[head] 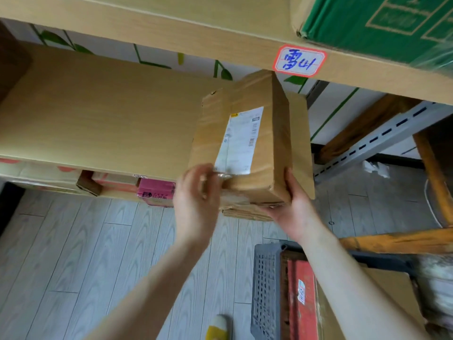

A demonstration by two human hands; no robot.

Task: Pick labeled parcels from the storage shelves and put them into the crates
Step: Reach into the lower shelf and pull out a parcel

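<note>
A brown cardboard parcel [267, 143] with a white shipping label [241, 141] lies at the right end of the wooden shelf board [98, 114], its near end sticking out past the shelf edge. My right hand [297, 212] grips the parcel's near right corner from below. My left hand [196, 202] is blurred, with its fingers curled at the parcel's near left corner, touching it. A grey slatted crate [267, 290] stands on the floor below, holding a red parcel [302, 300] and a brown carton.
The upper shelf beam carries a red-bordered handwritten tag [299, 60] and a green carton [382, 23]. Under the shelf sit a pink box [157, 192] and other cartons. A grey slotted shelf upright [382, 136] and wooden beams stand at right. Grey plank flooring lies below.
</note>
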